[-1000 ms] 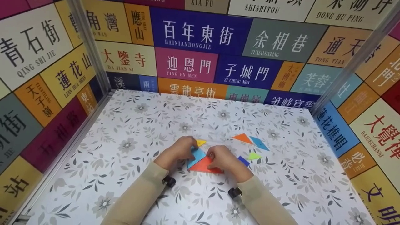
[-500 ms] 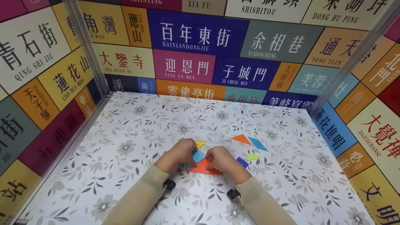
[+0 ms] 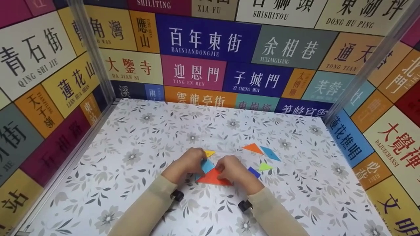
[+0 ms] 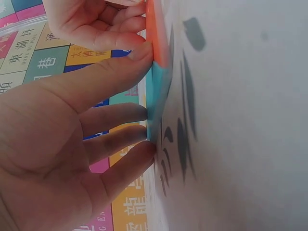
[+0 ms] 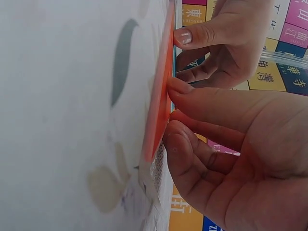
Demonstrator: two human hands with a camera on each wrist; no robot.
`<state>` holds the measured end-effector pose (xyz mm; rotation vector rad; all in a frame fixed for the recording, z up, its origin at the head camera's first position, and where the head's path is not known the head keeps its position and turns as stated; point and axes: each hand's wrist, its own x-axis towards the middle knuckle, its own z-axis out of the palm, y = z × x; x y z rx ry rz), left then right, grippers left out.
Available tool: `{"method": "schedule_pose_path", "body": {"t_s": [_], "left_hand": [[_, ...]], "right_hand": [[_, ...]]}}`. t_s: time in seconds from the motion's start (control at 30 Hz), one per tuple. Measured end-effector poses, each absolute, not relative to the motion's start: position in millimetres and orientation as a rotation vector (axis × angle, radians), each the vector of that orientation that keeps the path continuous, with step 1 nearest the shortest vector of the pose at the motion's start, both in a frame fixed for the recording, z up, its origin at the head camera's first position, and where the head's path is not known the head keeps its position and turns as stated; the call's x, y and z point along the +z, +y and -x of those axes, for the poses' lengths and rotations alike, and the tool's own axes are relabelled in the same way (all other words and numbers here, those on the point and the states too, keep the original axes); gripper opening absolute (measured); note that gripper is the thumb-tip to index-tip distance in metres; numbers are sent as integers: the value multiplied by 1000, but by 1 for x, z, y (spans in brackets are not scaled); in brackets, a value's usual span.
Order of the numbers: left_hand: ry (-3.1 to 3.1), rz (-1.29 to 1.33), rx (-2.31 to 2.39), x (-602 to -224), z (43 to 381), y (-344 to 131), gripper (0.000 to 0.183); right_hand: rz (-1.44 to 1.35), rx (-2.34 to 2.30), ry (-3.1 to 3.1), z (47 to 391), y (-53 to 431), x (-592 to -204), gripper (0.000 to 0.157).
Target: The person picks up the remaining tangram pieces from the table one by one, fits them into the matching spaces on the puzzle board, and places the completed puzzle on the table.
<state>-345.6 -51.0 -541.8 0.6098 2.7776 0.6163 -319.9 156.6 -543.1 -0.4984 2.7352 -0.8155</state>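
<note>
A light blue triangle [image 3: 207, 167] and an orange-red triangle [image 3: 213, 179] lie flat with their edges together, like tangram pieces. My left hand [image 3: 190, 161] is over the blue one; in the left wrist view its thumb presses near the seam and its fairly straight fingers touch the piece's far side. My right hand [image 3: 237, 170] pinches the orange-red triangle, thumb on its face, other fingers curled by its upper edge. Just beyond the left fingertips, a yellow triangle [image 3: 209, 153] shows partly. Beside the right hand sits a dark blue piece [image 3: 254, 172], partly covered.
To the right lie a small green triangle [image 3: 265, 167], an orange triangle [image 3: 253, 148] and a blue parallelogram [image 3: 270, 153]. The table [image 3: 141, 183] has a floral cover. Panels of colourful signs [image 3: 206, 39] wall it at the back and both sides.
The left thumb has slid down over the blue triangle toward the seam with the orange-red one. The right hand stays nearly in place, and the head view has shifted slightly.
</note>
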Motion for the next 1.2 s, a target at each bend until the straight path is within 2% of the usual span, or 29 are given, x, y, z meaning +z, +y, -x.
{"method": "schedule_pose_path", "body": {"t_s": [0.33,0.63,1.2], "left_hand": [[2758,-632,630,-542,345,-53,52],[2789,-725,614,-546,347,-55,49],[2752,-640,630,-542,345,-55,53]], "right_hand": [[495,-786,2710,318,159,-541,24],[644,-758,2761,318,162,-542,23],[401,-874,2634,322,166,-535,15]]}}
